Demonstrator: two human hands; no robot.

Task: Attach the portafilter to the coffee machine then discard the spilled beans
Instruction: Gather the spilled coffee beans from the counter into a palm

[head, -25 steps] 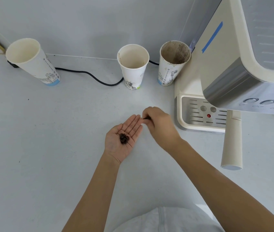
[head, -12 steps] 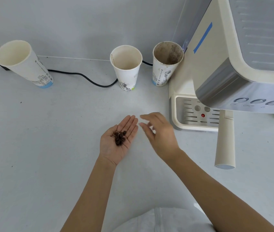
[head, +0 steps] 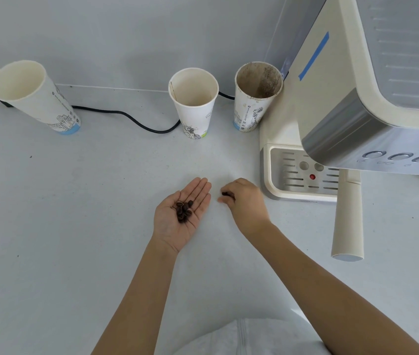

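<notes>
My left hand lies palm up over the white counter, cupping several dark coffee beans. Just to its right, my right hand is curled down on the counter with its fingertips pinched on a coffee bean. The cream coffee machine stands at the right. The portafilter's cream handle sticks out toward me from under the machine head; its basket end is hidden beneath the machine.
Three paper cups stand along the back wall: one at the left, a clean one in the middle and a coffee-stained one beside the machine. A black cable runs behind them. The drip tray sits right of my right hand.
The right hand dropped a bean into the left palm, opened, then moved right and down to the counter and pinched another bean. The left palm holds more beans.
</notes>
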